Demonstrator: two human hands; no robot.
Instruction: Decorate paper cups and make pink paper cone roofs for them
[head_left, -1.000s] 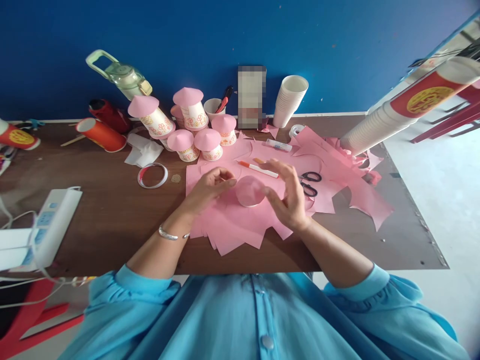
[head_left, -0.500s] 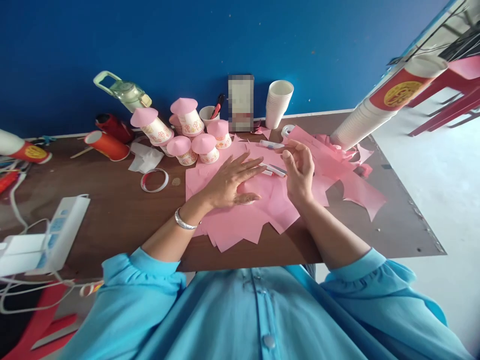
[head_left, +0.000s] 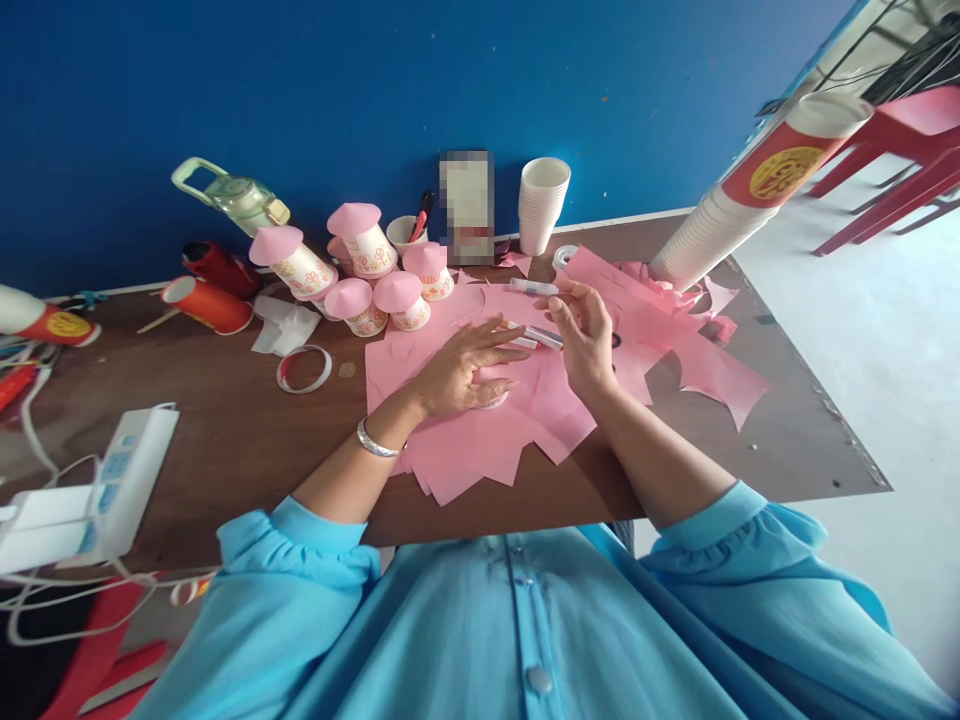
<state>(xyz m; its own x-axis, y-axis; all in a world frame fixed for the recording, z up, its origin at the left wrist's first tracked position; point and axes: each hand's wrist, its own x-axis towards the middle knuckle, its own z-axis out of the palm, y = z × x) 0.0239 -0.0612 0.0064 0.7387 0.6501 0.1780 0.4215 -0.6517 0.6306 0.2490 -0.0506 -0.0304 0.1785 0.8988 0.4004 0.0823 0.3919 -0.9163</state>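
Observation:
My left hand (head_left: 469, 370) is over the pink paper (head_left: 480, 450), its fingers spread on a small pink-topped paper cup (head_left: 493, 400) that is mostly hidden beneath the palm. To its right, my right hand (head_left: 586, 335) is raised with thumb and fingers bent together beside a white capped tube (head_left: 534, 287); whether it grips the tube is unclear. Between the hands, white pens (head_left: 541, 337) lie on the paper. Several patterned cups with pink cone roofs (head_left: 364, 240) stand behind my left hand.
A tape roll (head_left: 304, 369), red cup (head_left: 208, 304) and green bottle (head_left: 238, 200) are at left, with a power strip (head_left: 135, 480) nearer. Behind stand a phone (head_left: 466, 205) and white cups (head_left: 542, 205). A long cup stack (head_left: 720, 235) leans at right.
The view has shifted slightly. My left hand has lifted or turned a little, so more of the small cup shows under it. My right hand's fingers have drawn closer together.

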